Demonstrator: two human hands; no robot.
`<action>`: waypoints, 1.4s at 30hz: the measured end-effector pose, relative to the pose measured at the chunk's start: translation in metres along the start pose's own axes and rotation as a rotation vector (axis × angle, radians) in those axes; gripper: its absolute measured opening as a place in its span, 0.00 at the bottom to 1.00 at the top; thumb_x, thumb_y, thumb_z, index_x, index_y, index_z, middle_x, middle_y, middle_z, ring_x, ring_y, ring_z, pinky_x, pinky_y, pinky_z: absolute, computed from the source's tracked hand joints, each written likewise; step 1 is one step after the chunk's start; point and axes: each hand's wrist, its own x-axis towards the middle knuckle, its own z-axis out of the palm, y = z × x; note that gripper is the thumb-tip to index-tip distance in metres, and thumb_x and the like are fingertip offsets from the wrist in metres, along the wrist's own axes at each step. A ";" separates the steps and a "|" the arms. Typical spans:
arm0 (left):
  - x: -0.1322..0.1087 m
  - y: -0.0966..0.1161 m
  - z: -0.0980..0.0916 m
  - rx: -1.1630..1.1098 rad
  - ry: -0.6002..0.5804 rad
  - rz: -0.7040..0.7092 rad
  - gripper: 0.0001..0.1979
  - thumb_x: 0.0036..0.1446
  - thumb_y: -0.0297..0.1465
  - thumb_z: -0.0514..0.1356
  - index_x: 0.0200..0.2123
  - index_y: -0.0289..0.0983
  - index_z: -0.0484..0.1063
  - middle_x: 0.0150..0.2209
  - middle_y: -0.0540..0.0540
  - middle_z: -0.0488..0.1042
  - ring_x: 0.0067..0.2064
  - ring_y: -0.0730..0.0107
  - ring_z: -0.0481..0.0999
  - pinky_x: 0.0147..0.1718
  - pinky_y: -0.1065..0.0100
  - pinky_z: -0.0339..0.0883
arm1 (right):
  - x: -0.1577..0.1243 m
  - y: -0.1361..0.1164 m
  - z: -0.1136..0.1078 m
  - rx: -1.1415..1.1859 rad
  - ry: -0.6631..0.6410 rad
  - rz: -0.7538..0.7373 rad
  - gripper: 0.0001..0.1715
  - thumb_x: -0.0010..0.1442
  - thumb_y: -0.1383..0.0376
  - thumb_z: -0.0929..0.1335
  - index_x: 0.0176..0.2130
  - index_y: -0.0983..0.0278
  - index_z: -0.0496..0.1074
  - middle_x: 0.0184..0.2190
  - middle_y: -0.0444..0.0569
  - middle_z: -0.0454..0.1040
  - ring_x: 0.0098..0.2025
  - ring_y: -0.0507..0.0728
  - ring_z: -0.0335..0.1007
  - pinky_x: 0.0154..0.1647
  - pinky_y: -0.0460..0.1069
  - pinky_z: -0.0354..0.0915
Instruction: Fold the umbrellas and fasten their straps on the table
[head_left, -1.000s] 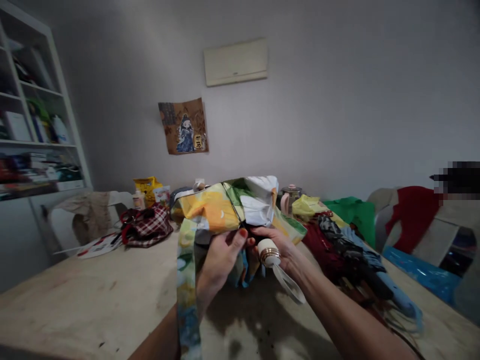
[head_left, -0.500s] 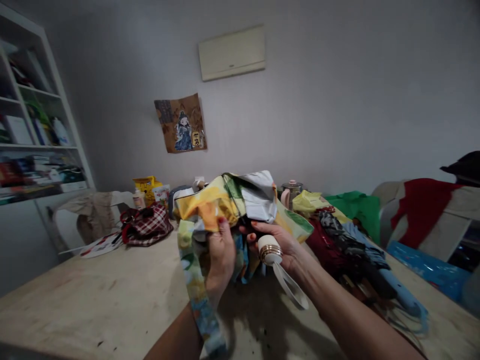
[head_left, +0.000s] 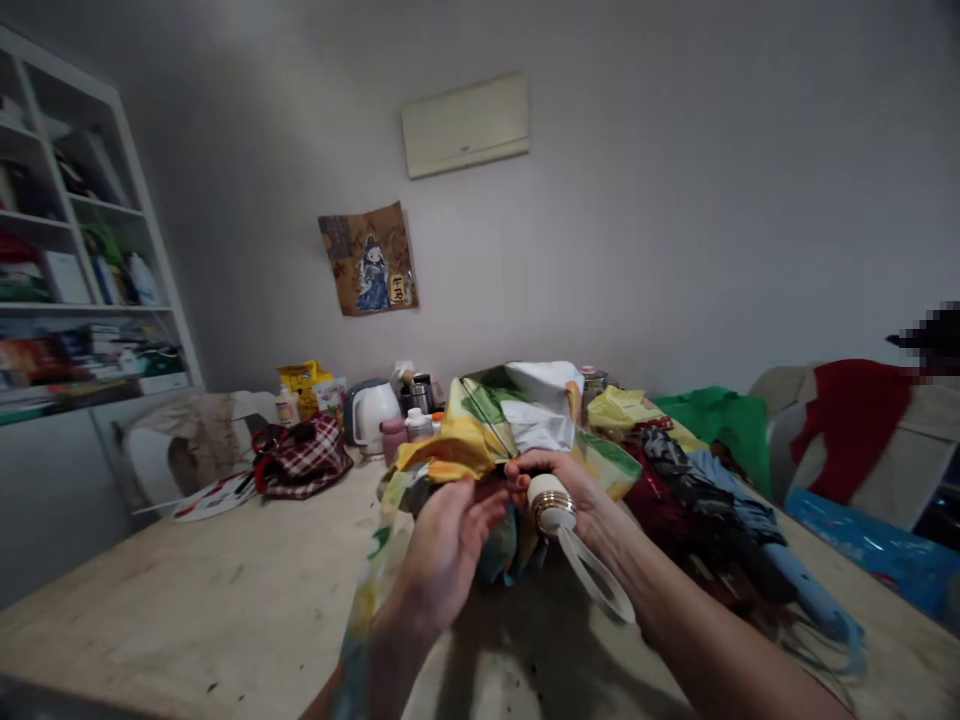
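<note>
Umbrella point(head_left: 529, 408): clasped in the right hand point(head_left: 579, 495), with the white handle point(head_left: 551, 503) jutting past the palm. Slumped in the last half second beyond the left hand point(head_left: 446, 545), uncovering kettle point(head_left: 379, 415) and bottles point(head_left: 418, 427); probably less tightly gathered there. With the left hand turned inward beside the right, too blurred to tell whether pinching.

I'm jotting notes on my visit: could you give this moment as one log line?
right hand: holding umbrella near handle; left hand: at cloth, grip unclear; cloth: loose; strap: hanging from handle
</note>
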 end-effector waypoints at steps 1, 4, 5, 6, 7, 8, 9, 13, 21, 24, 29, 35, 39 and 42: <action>-0.014 0.001 -0.003 0.102 -0.085 -0.023 0.12 0.52 0.37 0.66 0.39 0.38 0.78 0.41 0.42 0.78 0.37 0.68 0.77 0.35 0.70 0.72 | -0.003 -0.002 0.003 0.012 0.041 0.000 0.08 0.56 0.72 0.61 0.26 0.68 0.64 0.14 0.42 0.63 0.14 0.48 0.62 0.12 0.40 0.61; -0.035 0.020 -0.023 0.348 -0.087 0.203 0.12 0.55 0.40 0.64 0.34 0.37 0.79 0.33 0.44 0.77 0.30 0.72 0.74 0.27 0.73 0.69 | -0.011 -0.008 0.009 0.021 0.043 -0.011 0.09 0.55 0.72 0.60 0.24 0.67 0.63 0.12 0.41 0.59 0.13 0.48 0.58 0.12 0.40 0.59; -0.033 0.031 -0.032 0.344 0.037 0.414 0.11 0.56 0.40 0.63 0.35 0.38 0.78 0.33 0.46 0.77 0.30 0.74 0.74 0.28 0.74 0.69 | -0.014 -0.010 0.011 0.020 0.016 -0.016 0.09 0.54 0.71 0.60 0.23 0.67 0.62 0.13 0.42 0.59 0.14 0.48 0.58 0.12 0.40 0.59; -0.026 0.044 -0.042 0.316 0.182 0.656 0.10 0.57 0.39 0.63 0.37 0.39 0.77 0.36 0.47 0.77 0.34 0.74 0.74 0.33 0.74 0.70 | -0.016 -0.010 0.012 0.020 -0.007 -0.021 0.09 0.53 0.71 0.60 0.23 0.67 0.62 0.13 0.42 0.59 0.14 0.48 0.57 0.13 0.40 0.60; -0.016 0.056 -0.053 0.302 0.321 0.895 0.10 0.55 0.38 0.65 0.38 0.40 0.76 0.39 0.48 0.77 0.38 0.73 0.75 0.38 0.72 0.71 | -0.019 -0.011 0.014 0.022 -0.023 -0.028 0.09 0.53 0.71 0.60 0.22 0.67 0.62 0.13 0.42 0.58 0.14 0.48 0.57 0.13 0.40 0.60; -0.004 0.068 -0.064 0.337 0.449 1.078 0.14 0.53 0.39 0.67 0.41 0.40 0.75 0.42 0.48 0.76 0.43 0.71 0.75 0.43 0.71 0.70 | -0.021 -0.011 0.015 0.027 -0.030 -0.038 0.09 0.52 0.72 0.61 0.21 0.67 0.63 0.13 0.42 0.58 0.14 0.48 0.56 0.13 0.40 0.60; 0.008 0.078 -0.075 0.430 0.517 1.144 0.21 0.49 0.43 0.68 0.44 0.39 0.74 0.47 0.46 0.75 0.49 0.69 0.73 0.48 0.70 0.68 | -0.023 -0.011 0.017 0.032 -0.035 -0.043 0.09 0.52 0.72 0.61 0.21 0.67 0.63 0.13 0.42 0.58 0.14 0.48 0.56 0.13 0.41 0.60; 0.036 0.088 -0.109 0.639 0.096 0.462 0.39 0.34 0.56 0.69 0.43 0.34 0.75 0.40 0.39 0.78 0.44 0.58 0.77 0.40 0.65 0.72 | -0.030 -0.010 0.021 0.018 -0.027 -0.014 0.12 0.52 0.71 0.61 0.19 0.68 0.64 0.14 0.43 0.59 0.14 0.48 0.56 0.13 0.40 0.61; 0.067 0.110 -0.113 0.479 0.145 0.603 0.23 0.37 0.46 0.72 0.32 0.36 0.76 0.27 0.48 0.75 0.27 0.72 0.71 0.26 0.73 0.67 | -0.020 0.002 0.014 -0.048 -0.104 -0.050 0.08 0.49 0.71 0.65 0.20 0.69 0.66 0.14 0.42 0.58 0.15 0.48 0.56 0.14 0.41 0.60; 0.086 0.127 -0.117 0.556 0.161 0.635 0.23 0.31 0.44 0.74 0.25 0.34 0.73 0.23 0.50 0.72 0.25 0.74 0.67 0.24 0.73 0.63 | -0.024 0.003 0.018 -0.039 -0.218 -0.094 0.07 0.49 0.72 0.66 0.20 0.71 0.67 0.15 0.42 0.57 0.17 0.46 0.56 0.18 0.39 0.62; 0.117 0.137 -0.123 0.545 0.195 0.580 0.23 0.39 0.49 0.68 0.26 0.35 0.70 0.23 0.51 0.69 0.23 0.74 0.66 0.23 0.72 0.62 | -0.034 -0.003 0.023 -0.001 -0.238 -0.107 0.08 0.51 0.73 0.64 0.21 0.70 0.67 0.16 0.43 0.58 0.18 0.47 0.57 0.17 0.40 0.63; 0.079 0.119 -0.115 0.834 0.618 1.081 0.13 0.54 0.39 0.61 0.35 0.34 0.71 0.29 0.49 0.72 0.28 0.73 0.68 0.30 0.72 0.63 | -0.029 -0.006 0.019 0.195 -0.165 -0.158 0.07 0.49 0.74 0.64 0.22 0.67 0.63 0.15 0.42 0.56 0.18 0.47 0.57 0.17 0.39 0.62; 0.015 0.073 -0.093 1.206 0.325 1.287 0.02 0.54 0.29 0.63 0.33 0.38 0.75 0.30 0.49 0.74 0.32 0.71 0.73 0.33 0.72 0.65 | -0.024 -0.007 0.018 0.268 -0.093 -0.241 0.08 0.49 0.76 0.64 0.22 0.67 0.62 0.16 0.43 0.59 0.17 0.46 0.58 0.18 0.40 0.63; 0.009 0.045 -0.074 1.283 0.206 1.094 0.06 0.57 0.30 0.61 0.38 0.37 0.76 0.31 0.47 0.74 0.30 0.71 0.74 0.32 0.71 0.67 | -0.022 -0.005 0.018 0.288 -0.062 -0.234 0.08 0.49 0.75 0.63 0.22 0.66 0.62 0.15 0.43 0.59 0.16 0.47 0.57 0.18 0.40 0.63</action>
